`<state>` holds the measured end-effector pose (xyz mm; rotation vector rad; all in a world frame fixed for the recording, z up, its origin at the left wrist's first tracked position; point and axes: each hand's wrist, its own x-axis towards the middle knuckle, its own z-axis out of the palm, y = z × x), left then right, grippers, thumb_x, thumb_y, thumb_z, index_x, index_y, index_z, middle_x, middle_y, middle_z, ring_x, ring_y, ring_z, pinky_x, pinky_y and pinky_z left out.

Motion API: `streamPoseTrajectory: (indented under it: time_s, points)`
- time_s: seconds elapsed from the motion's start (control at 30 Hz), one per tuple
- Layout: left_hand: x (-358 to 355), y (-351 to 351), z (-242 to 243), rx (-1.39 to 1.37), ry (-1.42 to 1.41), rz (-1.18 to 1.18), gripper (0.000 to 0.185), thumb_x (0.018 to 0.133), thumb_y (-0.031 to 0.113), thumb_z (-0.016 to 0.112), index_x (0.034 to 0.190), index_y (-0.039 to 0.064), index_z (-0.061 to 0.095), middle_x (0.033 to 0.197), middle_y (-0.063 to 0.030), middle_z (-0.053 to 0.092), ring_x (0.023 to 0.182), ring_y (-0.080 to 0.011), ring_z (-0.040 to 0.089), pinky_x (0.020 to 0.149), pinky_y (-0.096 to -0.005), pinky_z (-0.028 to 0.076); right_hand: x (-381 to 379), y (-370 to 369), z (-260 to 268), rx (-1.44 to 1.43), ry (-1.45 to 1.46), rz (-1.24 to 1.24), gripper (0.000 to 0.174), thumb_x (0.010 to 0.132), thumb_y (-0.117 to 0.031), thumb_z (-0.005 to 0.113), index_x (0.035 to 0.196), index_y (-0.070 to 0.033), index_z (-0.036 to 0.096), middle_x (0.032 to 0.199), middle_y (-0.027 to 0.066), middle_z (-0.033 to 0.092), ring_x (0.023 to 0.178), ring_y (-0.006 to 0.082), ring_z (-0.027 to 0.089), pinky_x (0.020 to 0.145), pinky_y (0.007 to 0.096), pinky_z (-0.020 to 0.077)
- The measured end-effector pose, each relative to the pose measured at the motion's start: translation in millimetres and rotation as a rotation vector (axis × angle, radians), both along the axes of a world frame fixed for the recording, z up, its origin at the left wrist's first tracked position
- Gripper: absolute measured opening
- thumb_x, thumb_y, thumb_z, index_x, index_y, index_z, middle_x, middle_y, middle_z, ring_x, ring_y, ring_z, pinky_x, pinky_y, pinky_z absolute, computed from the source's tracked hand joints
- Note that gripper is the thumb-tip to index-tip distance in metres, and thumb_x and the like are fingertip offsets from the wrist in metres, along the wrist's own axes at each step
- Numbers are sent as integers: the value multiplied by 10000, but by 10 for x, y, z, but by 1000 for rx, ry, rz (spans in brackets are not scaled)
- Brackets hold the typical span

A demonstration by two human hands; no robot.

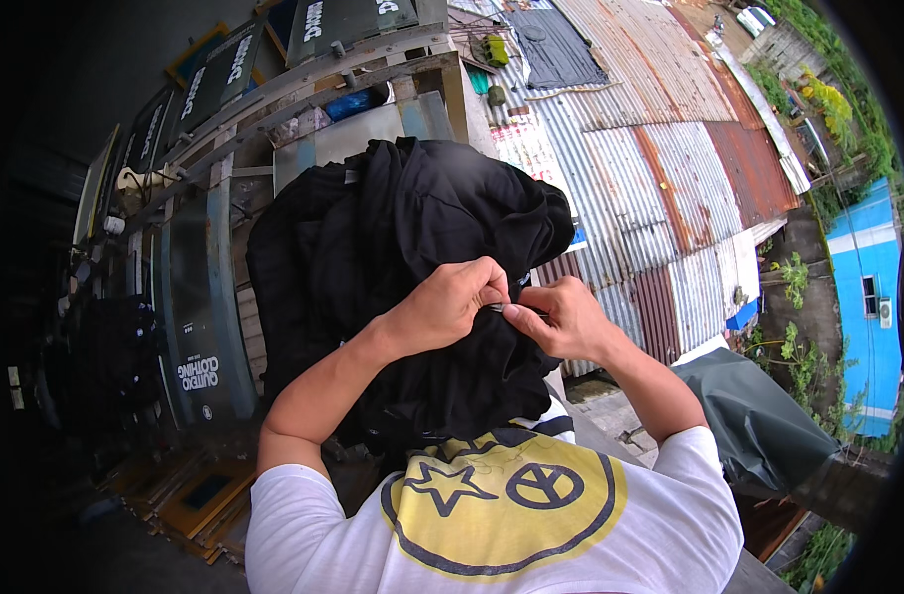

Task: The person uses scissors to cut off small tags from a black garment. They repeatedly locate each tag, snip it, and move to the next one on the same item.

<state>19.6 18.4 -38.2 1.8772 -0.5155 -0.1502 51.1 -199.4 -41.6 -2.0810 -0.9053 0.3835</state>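
Note:
A heap of black cloth garments (333,245), with deep soft folds, lies before me at about chest height. My left hand (452,301) is bent over it, thumb and fingers pinched together on the black cloth. Close to its right, my right hand (567,319) has thumb and forefinger closed on a small metal-tipped tool (497,307), whose tip meets the fingertips of my left hand. Most of that tool is hidden by my fingers, so its exact kind cannot be told. A small pale tag (351,177) shows near the heap's top left.
To the left stands a metal frame rack (222,223) with dark printing boards (203,89) bearing white lettering. Wooden-framed screens (199,505) lie low at the left. Beyond a ledge on the right are rusty corrugated roofs (645,171) and a dark green tarpaulin (749,416).

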Motion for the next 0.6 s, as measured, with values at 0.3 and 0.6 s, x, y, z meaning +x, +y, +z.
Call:
streamPoseTrajectory:
  time_s: [0.3,0.6]
  points:
    - [-9,-5,-46,-31,-30,0,81,905,-77,586,907,-35,517,821,-158,631,763,-273,666,692,-332,520,-32,8,-88,51,-2,-21,463,906,-323,642,574,-18,537,433,152,415,382,329,442,425,402,351]
    - [-13,12,-45,-11,-12,4,68,932,-80,559,920,-15,544,827,-126,649,771,-219,659,707,-312,516,-41,7,-112,56,-13,-45,451,900,-333,639,590,-12,575,433,152,416,382,324,461,425,399,359]
